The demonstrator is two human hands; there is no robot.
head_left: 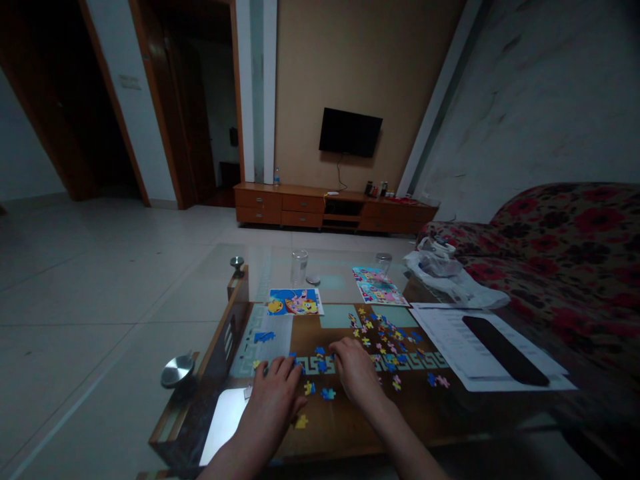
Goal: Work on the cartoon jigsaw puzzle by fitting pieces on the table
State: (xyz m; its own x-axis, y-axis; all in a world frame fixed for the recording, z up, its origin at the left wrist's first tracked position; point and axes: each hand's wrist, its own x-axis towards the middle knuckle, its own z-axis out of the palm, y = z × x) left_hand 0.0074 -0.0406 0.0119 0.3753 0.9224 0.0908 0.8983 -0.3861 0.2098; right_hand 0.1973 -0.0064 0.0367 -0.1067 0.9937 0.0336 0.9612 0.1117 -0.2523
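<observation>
Loose jigsaw puzzle pieces lie scattered over the glass-topped coffee table. My left hand rests palm down at the left, its fingers apart over the glass, with blue pieces by its fingertips. A yellow piece lies beside its thumb. To the right, my right hand has its fingers curled together and pointing down; whatever is under the fingertips is hidden. Just left of it are blue pieces. A small joined blue section lies beyond my left hand. Farther back is a cartoon picture card.
A second picture sheet, a clear glass jar and a round lid stand toward the far side. At right, a black phone-like slab lies on white papers, near a plastic bag. Metal knobs line the left edge.
</observation>
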